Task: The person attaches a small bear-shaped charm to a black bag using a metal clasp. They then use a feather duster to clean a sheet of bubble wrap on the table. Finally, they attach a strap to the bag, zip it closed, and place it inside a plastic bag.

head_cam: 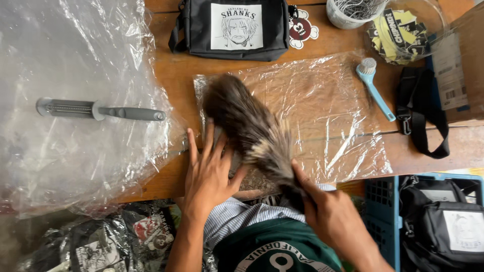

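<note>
A furry tail [252,128] is gripped at its base by the right hand [330,214] and pressed flat by the left hand's [209,174] spread fingers on the counter [174,75].

The single head-worn camera looks steeply down, close over the wooden table [171,75], its near edge and the person's lap.

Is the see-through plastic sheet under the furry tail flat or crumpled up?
Flat. The plastic sheet lies spread on the wooden table, with the furry tail lying on top.
</note>
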